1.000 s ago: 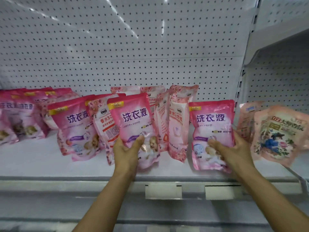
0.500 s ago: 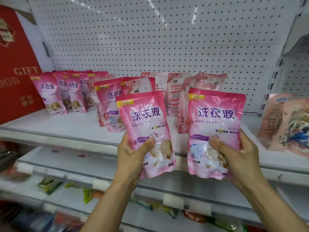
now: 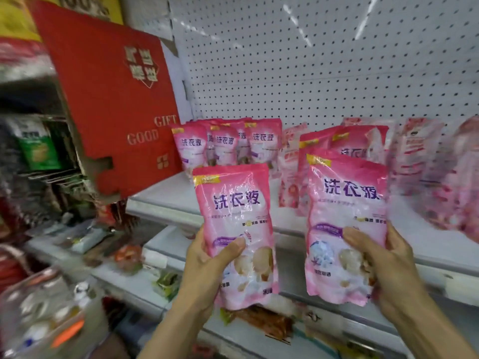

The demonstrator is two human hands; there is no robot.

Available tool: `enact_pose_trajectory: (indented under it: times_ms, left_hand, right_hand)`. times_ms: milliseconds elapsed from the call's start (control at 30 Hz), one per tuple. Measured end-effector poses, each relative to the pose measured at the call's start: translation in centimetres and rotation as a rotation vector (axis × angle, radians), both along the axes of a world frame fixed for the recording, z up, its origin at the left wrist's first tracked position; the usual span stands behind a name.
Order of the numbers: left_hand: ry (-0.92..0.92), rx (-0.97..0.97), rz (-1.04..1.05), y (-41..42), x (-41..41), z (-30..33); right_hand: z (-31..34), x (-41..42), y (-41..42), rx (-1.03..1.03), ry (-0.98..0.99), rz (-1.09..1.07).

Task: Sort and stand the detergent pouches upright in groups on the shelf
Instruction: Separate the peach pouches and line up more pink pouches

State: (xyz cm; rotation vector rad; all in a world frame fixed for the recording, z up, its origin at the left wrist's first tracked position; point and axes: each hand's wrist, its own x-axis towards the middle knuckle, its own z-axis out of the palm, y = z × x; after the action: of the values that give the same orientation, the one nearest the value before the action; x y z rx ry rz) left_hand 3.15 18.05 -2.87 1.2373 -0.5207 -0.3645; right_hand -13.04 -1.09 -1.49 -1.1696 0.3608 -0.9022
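White shelf behind; left hand grips one pink pouch, right hand grips another pouch.

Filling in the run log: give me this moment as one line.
left hand holds pouch | right hand holds second pouch | both off shelf | matching group stands far left

Both held pouches, left-hand pouch and right-hand pouch, lifted off shelf since 1.0 s ago, carried leftward toward red gift box.
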Motion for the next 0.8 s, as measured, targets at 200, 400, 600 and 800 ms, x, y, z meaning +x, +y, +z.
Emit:
enact_pose_trajectory:
  times_ms: [200,400,600,800]
  left_hand:
    - [0.017,-0.013,0.007,7.2,10.1,0.7]
    - [0.064,-0.033,-0.022,7.6,16.8,1.0]
    - [0.067,-0.068,-0.012,3.4,22.9,1.5]
    - [0.04,-0.085,-0.036,-1.1,27.8,2.2]
  right_hand:
    - [-0.7,10.3,6.8,0.021,0.026,0.01]
    - [0.8,17.8,7.2,0.04,0.034,-0.005]
    - [1.7,25.3,2.3,0.047,0.069,-0.102]
    - [3.1,31.7,-3.4,0.015,0.052,-0.248]
